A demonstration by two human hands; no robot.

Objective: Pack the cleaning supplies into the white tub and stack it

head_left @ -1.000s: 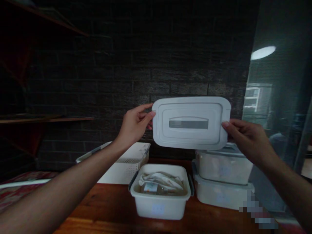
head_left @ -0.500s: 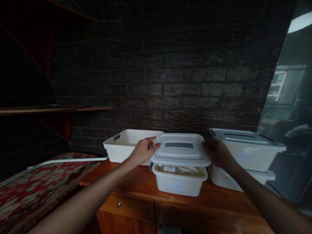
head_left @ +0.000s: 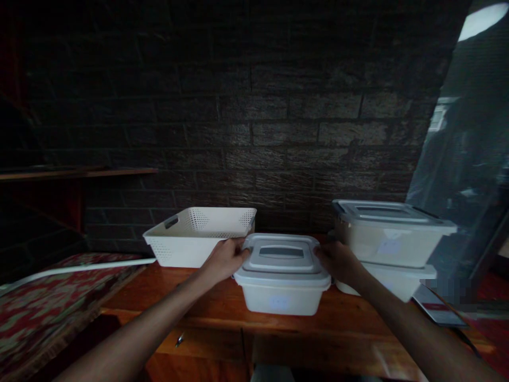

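Observation:
A white storage box (head_left: 283,300) with a bluish label stands on the wooden cabinet top in front of me. Its pale grey lid (head_left: 281,260) rests on the rim, covering what is inside. My left hand (head_left: 227,257) grips the lid's left edge, thumb on top. At the opposite edge, my right hand (head_left: 338,260) holds the lid too, its fingers partly hidden and dark. Behind my left hand sits a white perforated basket (head_left: 177,249).
Two lidded boxes (head_left: 385,244) are stacked at the right, close to my right hand. A flat dark-edged item (head_left: 439,305) lies beyond them. The cabinet (head_left: 191,305) has a small drawer knob. To the left are a pale pipe (head_left: 91,267) and red patterned cloth (head_left: 51,297).
Both hands have lowered the lid onto the box, closing the gap through which the contents showed. The view has shifted to the right.

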